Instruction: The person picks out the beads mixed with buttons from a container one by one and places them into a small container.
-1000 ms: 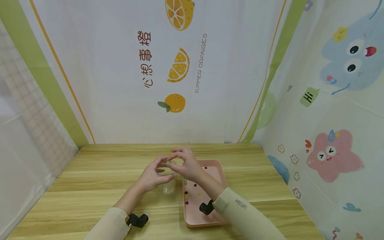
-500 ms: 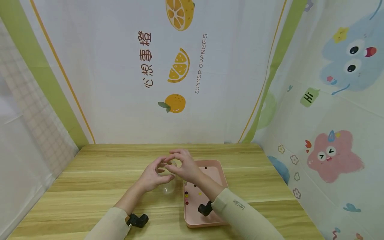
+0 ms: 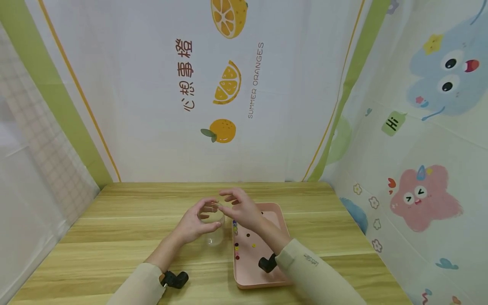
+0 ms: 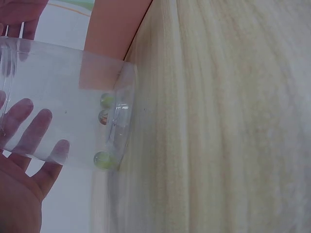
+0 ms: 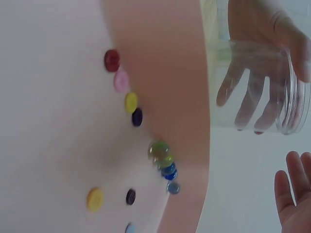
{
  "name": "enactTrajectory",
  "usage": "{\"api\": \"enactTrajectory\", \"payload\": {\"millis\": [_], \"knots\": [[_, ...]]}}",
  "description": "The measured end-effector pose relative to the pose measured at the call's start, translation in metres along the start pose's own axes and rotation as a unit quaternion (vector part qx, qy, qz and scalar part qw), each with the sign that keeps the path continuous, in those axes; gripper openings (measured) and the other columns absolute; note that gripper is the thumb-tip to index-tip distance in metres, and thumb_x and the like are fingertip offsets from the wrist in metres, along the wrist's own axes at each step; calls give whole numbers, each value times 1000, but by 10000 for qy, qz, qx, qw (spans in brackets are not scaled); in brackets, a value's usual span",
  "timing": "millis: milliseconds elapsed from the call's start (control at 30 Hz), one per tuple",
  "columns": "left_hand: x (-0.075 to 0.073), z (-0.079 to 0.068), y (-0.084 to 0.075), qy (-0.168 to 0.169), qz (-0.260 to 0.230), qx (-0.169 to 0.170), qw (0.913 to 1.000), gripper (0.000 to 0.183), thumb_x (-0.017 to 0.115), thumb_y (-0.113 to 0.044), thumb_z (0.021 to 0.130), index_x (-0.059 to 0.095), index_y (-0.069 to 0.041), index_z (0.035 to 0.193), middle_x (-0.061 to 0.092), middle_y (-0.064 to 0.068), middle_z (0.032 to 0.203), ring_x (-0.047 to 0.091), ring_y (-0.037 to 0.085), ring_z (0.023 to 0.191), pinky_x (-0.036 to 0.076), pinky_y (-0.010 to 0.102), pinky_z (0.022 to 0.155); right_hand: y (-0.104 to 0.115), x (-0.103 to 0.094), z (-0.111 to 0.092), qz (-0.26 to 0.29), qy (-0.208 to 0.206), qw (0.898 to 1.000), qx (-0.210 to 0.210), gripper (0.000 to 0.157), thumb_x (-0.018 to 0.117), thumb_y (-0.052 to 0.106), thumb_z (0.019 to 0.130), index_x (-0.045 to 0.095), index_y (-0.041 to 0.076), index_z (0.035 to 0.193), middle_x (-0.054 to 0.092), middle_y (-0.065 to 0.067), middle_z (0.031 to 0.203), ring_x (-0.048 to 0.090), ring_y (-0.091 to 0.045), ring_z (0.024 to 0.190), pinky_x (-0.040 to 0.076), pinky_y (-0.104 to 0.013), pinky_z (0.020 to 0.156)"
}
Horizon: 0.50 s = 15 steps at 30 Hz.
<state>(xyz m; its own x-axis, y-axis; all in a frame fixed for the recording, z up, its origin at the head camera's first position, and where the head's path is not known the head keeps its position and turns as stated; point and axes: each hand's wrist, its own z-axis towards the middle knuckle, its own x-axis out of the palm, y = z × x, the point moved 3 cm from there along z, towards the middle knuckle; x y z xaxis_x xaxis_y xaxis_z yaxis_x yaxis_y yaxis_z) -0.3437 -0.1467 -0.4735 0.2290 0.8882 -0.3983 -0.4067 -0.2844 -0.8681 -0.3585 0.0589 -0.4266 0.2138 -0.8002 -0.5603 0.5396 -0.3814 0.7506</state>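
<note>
A clear jar (image 3: 214, 238) stands upright on the table, with my left hand (image 3: 192, 223) curled round its upper part, thumb in front and fingers behind. Through its wall, the left wrist view shows three glass marbles (image 4: 103, 160) at the bottom. My right hand (image 3: 245, 210) hovers just right of the jar's mouth, fingers loosely bent and holding nothing visible. Below it lies a pink tray (image 3: 261, 280). Along the tray's left wall, the right wrist view shows a cluster of marbles (image 5: 159, 149) and a row of buttons, among them a red button (image 5: 112, 60).
Other loose buttons lie further in on the tray, such as a yellow button (image 5: 95, 199) and a dark button (image 5: 130, 196). The raised tray wall (image 5: 167, 82) stands between them and the jar. Behind the wooden table (image 3: 126, 228) hangs a printed curtain (image 3: 152, 140).
My right hand first dips slightly left over the jar's mouth, then draws back to the right with its fingers spreading apart. My left hand and the jar stay in place.
</note>
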Motion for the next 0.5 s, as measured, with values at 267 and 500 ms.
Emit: {"api": "enactTrajectory", "payload": {"millis": [267, 500], "knots": [[1, 1, -1, -21, -85, -119, 9999, 70, 87, -23, 93, 53, -7, 152, 65, 25, 146, 62, 45, 137, 50, 67, 115, -12, -11, -7, 103, -72, 9999, 117, 42, 75, 24, 106, 67, 14, 145, 63, -12, 144, 70, -28, 124, 60, -45, 106], [2, 2, 0, -37, -68, -133, 9999, 70, 88, -22, 93, 53, -7, 152, 66, 22, 145, 62, 45, 137, 50, 67, 115, -21, -19, -14, 355, -62, 9990, 278, 50, 76, 22, 105, 59, 13, 152, 65, -11, 145, 72, -20, 111, 63, -33, 94]]}}
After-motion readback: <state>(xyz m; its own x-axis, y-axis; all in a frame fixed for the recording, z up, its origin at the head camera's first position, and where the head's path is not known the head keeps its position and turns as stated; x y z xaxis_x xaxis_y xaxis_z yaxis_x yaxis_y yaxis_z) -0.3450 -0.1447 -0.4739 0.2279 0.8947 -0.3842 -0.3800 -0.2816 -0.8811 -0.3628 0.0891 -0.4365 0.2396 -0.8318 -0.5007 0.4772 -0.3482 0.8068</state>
